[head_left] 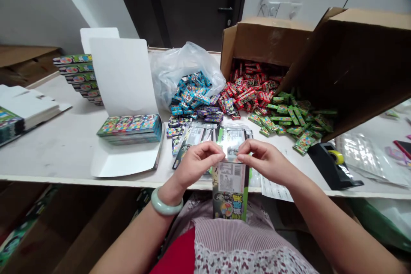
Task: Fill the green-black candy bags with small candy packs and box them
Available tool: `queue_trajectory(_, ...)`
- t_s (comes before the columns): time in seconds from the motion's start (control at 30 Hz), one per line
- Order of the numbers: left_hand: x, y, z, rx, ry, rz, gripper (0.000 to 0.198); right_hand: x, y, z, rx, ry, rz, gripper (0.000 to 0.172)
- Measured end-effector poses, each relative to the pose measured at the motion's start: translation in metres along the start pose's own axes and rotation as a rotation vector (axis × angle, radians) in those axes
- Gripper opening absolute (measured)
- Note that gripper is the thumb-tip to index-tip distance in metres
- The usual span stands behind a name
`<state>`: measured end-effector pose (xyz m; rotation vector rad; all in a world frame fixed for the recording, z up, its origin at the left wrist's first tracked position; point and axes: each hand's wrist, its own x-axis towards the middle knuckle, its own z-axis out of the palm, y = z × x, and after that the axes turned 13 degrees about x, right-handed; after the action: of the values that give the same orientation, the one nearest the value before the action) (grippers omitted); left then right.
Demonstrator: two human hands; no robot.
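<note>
A printed candy pouch (230, 188) in black and green hangs upright at the table's front edge, between my hands. My left hand (199, 160) pinches its upper left edge with thumb and forefinger, a pale green bangle on the wrist. On the upper right edge, my right hand (261, 158) pinches the same way. Behind my fingers lie more flat pouches (195, 135) with clear, shiny parts. Whether anything is inside the held pouch, I cannot make out.
Small candy packs lie heaped in blue (192, 90), purple (210, 113), red (248, 92) and green (295, 115). A cardboard box (266, 43) stands open at the back right. At left sits an open white display carton (125, 160); at right, a tape dispenser (332, 167).
</note>
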<state>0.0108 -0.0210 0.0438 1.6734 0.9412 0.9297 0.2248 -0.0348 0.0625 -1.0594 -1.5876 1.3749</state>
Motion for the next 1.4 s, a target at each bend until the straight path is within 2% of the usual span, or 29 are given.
queue_trajectory(0.07,0.001,-0.003,-0.005,0.018,-0.076,0.036,0.013,-0.004,0.003,-0.003,-0.041,-0.011,-0.054,0.014)
queue_trajectory(0.13,0.001,-0.01,-0.006,0.018,-0.1,0.054,0.007,-0.009,0.009,-0.005,-0.092,0.0,-0.119,0.009)
queue_trajectory(0.17,0.0,-0.015,-0.006,0.015,-0.095,0.067,0.004,-0.012,0.013,-0.005,-0.116,0.011,-0.156,0.005)
queue_trajectory(0.3,-0.003,-0.034,0.005,0.04,-0.013,0.132,0.007,-0.02,0.03,0.002,-0.176,0.095,-0.266,0.009)
queue_trajectory(0.4,-0.002,-0.039,0.012,0.043,0.036,0.141,0.009,-0.021,0.038,0.008,-0.159,0.185,-0.266,0.01)
queue_trajectory(0.5,0.001,-0.036,0.012,0.065,0.013,0.156,0.009,-0.02,0.041,0.01,-0.129,0.224,-0.253,0.01)
queue_trajectory(0.6,0.004,-0.034,0.01,0.085,-0.028,0.147,0.007,-0.018,0.042,0.009,-0.122,0.213,-0.245,0.008)
queue_trajectory(0.73,0.006,-0.035,0.009,0.096,-0.016,0.082,0.011,-0.014,0.046,0.009,-0.091,0.22,-0.262,0.01)
queue_trajectory(0.83,0.008,-0.037,0.01,0.088,-0.031,0.101,0.008,-0.011,0.047,0.015,-0.078,0.245,-0.284,0.008)
queue_trajectory(0.97,0.015,-0.043,0.009,0.125,-0.002,0.075,0.004,-0.005,0.043,0.014,-0.037,0.215,-0.223,0.008)
queue_trajectory(1.03,0.02,-0.047,0.008,0.167,0.012,0.045,0.002,-0.003,0.048,-0.004,0.035,0.159,-0.152,0.015)
queue_trajectory(1.1,0.024,-0.051,0.008,0.188,0.034,0.023,0.001,-0.005,0.063,-0.04,0.026,0.208,-0.056,0.026)
queue_trajectory(1.13,0.025,-0.054,0.008,0.192,0.046,0.012,0.001,-0.009,0.073,-0.062,-0.036,0.302,-0.008,0.028)
queue_trajectory(1.2,0.027,-0.057,0.009,0.191,0.071,-0.002,0.002,-0.021,0.096,-0.108,-0.372,0.591,0.148,0.02)
queue_trajectory(1.23,0.027,-0.058,0.01,0.192,0.084,-0.006,0.003,-0.027,0.108,-0.129,-0.448,0.648,0.199,0.019)
queue_trajectory(1.3,0.028,-0.061,0.012,0.202,0.102,-0.016,0.004,-0.037,0.129,-0.159,-0.54,0.679,0.259,0.019)
queue_trajectory(1.4,0.03,-0.061,0.014,0.213,0.099,-0.026,0.006,-0.044,0.149,-0.174,-0.599,0.628,0.302,0.019)
